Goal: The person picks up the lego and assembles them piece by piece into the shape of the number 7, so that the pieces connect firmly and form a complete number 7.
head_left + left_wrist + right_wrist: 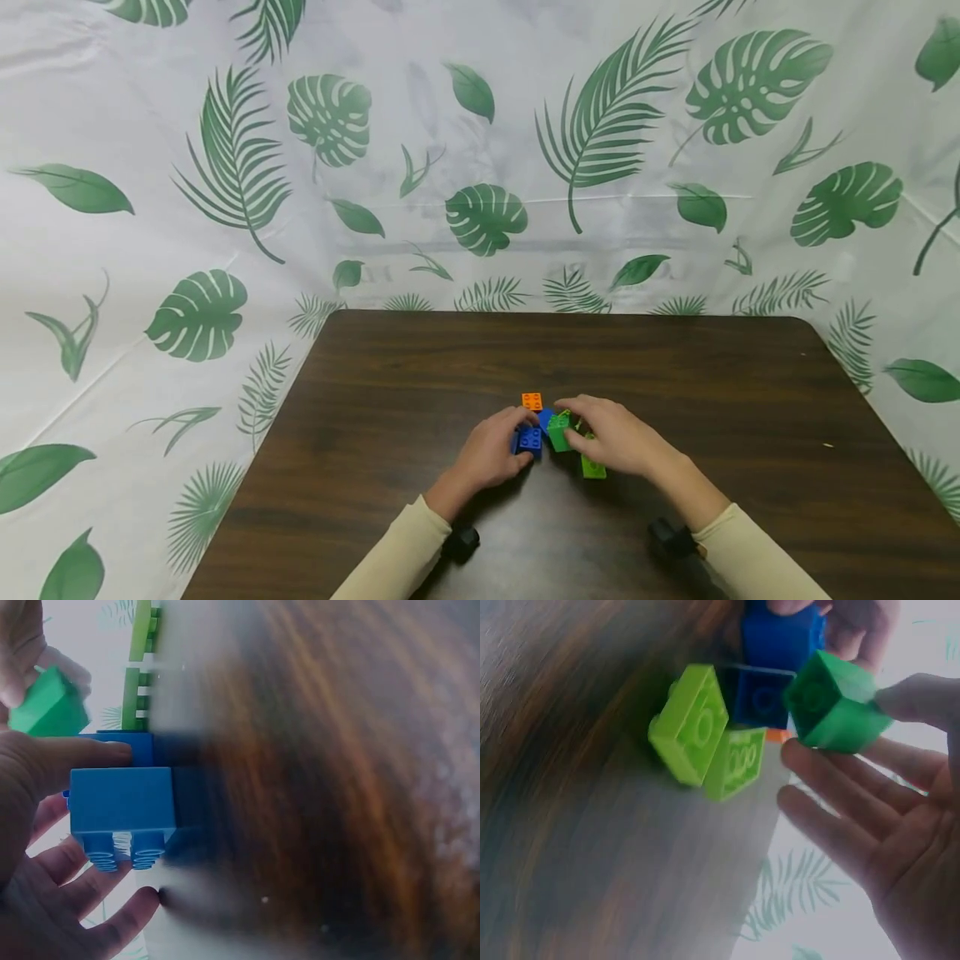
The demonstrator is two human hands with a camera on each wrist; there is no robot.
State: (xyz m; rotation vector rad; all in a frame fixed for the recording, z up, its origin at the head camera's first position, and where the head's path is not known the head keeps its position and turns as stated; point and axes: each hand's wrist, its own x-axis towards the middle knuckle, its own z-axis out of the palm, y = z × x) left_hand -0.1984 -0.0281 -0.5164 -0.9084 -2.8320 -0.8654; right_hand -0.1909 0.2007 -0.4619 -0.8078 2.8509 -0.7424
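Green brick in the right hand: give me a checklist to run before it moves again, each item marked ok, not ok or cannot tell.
1. Green brick held by the right hand: ok, it sits between thumb and fingers.
2. Green brick level: not ok, it is tilted in the right wrist view.
3. Left hand at the blue brick: ok, thumb and fingers are around it; how firmly, cannot tell.
4. Lime bricks stud side up: not ok, their hollow undersides face up.
5. Orange brick free of the left hand: cannot tell, the fingertips are very close to it.
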